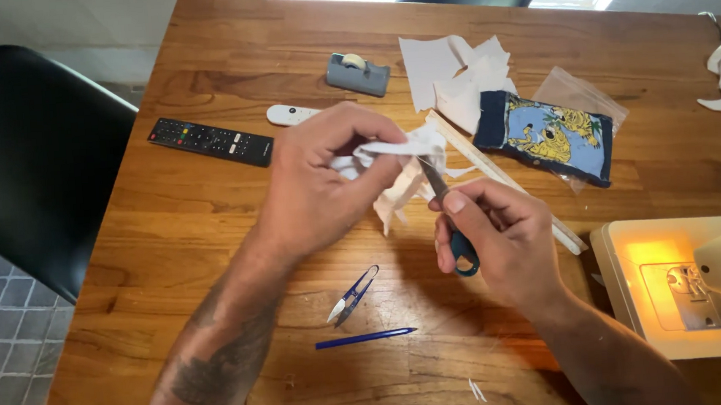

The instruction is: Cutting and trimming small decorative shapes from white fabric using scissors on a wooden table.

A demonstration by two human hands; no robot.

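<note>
Gripping a bunched white fabric scrap [391, 154], the left hand [325, 184] had its fingers [373, 134] curled tightly closed above the wooden counter [210, 230]. Just right of them, the right hand [498, 239] clasped blue-handled scissors [451, 221], blades touching the fabric. Below the fingers lay thread snips [352, 296] and a blue pen [366, 338].

On the tabletop [210, 221], the remote [210, 142] lies at upper left, the tape dispenser [357, 74] behind it toward centre. Snips [353, 295] and a pen [365, 338] lie at lower centre. The sewing machine [688, 285] sits lower right, the printed pouch [547, 136] above it.
</note>
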